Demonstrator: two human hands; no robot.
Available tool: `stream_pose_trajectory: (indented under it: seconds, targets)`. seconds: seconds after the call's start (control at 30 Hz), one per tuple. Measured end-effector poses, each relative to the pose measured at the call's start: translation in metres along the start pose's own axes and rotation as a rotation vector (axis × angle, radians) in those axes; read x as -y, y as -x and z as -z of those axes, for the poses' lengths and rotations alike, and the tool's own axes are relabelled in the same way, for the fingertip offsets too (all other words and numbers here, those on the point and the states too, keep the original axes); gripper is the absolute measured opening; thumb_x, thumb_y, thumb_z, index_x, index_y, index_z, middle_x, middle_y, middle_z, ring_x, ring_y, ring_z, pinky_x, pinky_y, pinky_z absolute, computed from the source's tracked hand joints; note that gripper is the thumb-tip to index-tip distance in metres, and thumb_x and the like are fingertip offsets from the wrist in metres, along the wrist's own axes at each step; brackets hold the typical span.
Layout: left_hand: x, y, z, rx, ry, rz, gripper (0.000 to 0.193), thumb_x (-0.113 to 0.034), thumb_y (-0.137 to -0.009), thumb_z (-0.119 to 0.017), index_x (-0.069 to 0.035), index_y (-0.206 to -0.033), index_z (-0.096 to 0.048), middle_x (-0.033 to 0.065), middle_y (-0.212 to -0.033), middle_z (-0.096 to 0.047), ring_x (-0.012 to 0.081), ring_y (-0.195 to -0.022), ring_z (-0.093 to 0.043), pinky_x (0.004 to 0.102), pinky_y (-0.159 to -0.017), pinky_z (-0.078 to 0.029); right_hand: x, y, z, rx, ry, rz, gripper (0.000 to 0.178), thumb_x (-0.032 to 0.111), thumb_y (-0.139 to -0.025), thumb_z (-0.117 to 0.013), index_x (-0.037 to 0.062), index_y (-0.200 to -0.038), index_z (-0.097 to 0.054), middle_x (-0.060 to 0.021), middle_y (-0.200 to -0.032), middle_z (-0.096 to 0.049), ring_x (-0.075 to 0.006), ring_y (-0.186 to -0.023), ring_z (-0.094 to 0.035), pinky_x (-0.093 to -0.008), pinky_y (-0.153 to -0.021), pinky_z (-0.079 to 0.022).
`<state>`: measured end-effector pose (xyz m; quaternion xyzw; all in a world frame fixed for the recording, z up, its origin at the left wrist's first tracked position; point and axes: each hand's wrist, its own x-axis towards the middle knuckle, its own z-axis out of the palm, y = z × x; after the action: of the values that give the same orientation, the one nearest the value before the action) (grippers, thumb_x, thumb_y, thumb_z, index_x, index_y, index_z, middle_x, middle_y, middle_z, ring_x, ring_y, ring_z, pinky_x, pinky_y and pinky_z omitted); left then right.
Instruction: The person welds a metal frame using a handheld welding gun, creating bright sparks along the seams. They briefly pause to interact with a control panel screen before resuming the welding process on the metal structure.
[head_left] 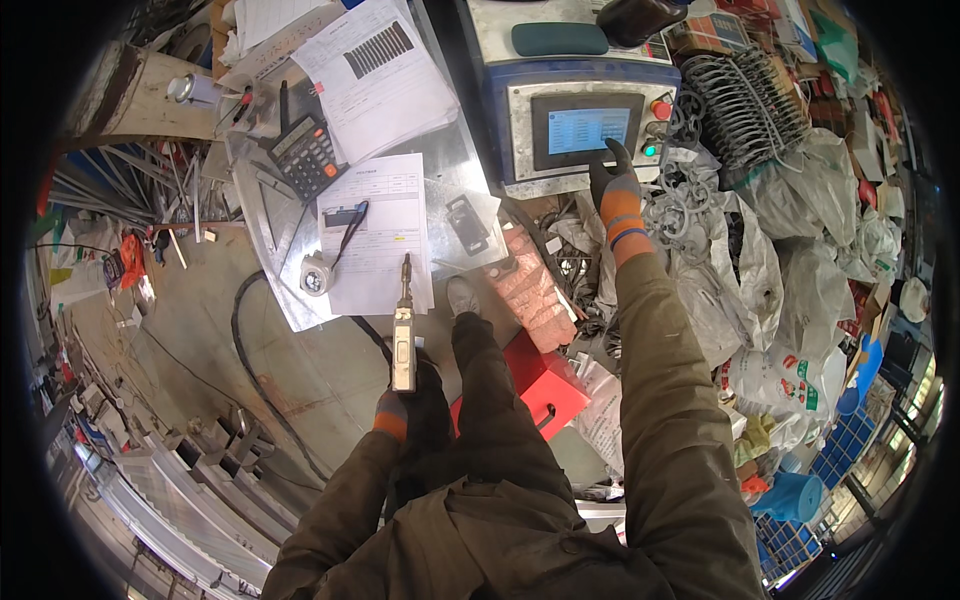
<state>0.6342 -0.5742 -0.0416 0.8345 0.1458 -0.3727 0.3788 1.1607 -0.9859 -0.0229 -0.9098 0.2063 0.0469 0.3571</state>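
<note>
My right hand, in a grey and orange work glove, reaches forward to a control box. Its index finger is stretched out at the lower right of the lit blue touchscreen, and it holds nothing. Beside the screen are a red knob and a lit green button. Low in front of my legs, my left hand, also gloved, is closed around a handheld welding torch. The torch has a pale body and a narrow nozzle pointing away from me. Most of the left fingers are hidden behind it.
A metal table carries paper sheets, a calculator, a tape measure and a pen. A black hose loops across the floor. Wrapped parts crowd the right; a red box stands by my legs.
</note>
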Motion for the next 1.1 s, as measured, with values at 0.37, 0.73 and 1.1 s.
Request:
stream_pose_trajectory:
  seconds: [0.37,0.73,1.1]
  targets:
    - [0.019,-0.006,-0.014,-0.034,0.093,-0.005,0.024,-0.034,-0.106,-0.064,-0.014,-0.101,-0.075,0.0104,-0.094,-0.079,0.0343,-0.092,-0.079,0.0490,-0.076,-0.061,-0.004,-0.007,0.001,0.028,0.022,0.013,0.056,0.037,-0.107,-0.078,0.0273,-0.161,-0.066,-0.0215,-0.119,-0.085,-0.0357,-0.106,-0.081,-0.0466,-0.095,-0.062]
    - [-0.020,-0.002,0.009,-0.022,0.215,0.103,0.039,-0.043,-0.111,-0.065,-0.008,-0.103,-0.079,0.0121,-0.088,-0.081,0.0333,-0.086,-0.081,0.0485,-0.076,-0.061,0.017,-0.005,0.021,0.115,0.062,-0.049,0.062,0.046,-0.104,-0.075,0.0314,-0.164,-0.064,-0.0241,-0.132,-0.083,-0.0435,-0.117,-0.081,-0.0486,-0.102,-0.063]
    - [-0.053,0.003,0.029,-0.016,0.180,0.202,0.047,-0.050,-0.109,-0.068,-0.005,-0.114,-0.081,0.0170,-0.093,-0.083,0.0307,-0.088,-0.082,0.0461,-0.080,-0.063,0.018,-0.009,0.017,0.119,0.048,-0.084,0.065,0.043,-0.102,-0.076,0.0321,-0.165,-0.063,-0.0218,-0.137,-0.081,-0.0426,-0.124,-0.079,-0.0476,-0.107,-0.061]
